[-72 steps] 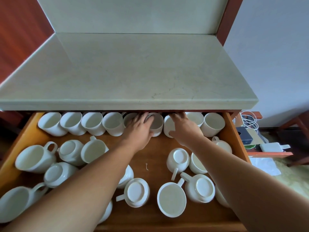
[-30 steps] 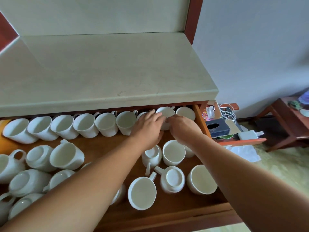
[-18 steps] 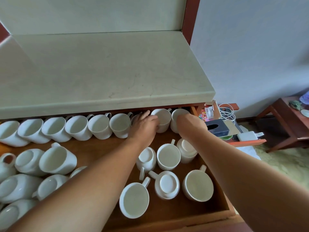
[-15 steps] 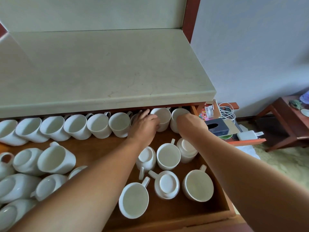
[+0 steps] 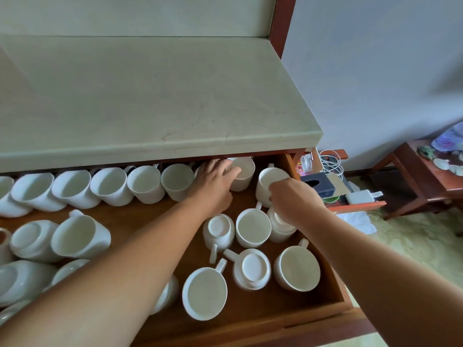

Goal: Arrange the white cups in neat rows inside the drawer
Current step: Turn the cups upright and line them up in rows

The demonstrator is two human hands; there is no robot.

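Back row of drawer being finished: right-end cup gripped by right hand fingers, neighbour cup touched by flat left hand fingers; gap-closing judged next.

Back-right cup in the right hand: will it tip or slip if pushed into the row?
The cup looks glazed ceramic: probably stiff, slick, and chippable against the neighbouring cup. Upright in the right hand, it should slide rather than roll.

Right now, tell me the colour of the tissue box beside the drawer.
The rectangular tissue box is dark navy blue; the head view shows it best.
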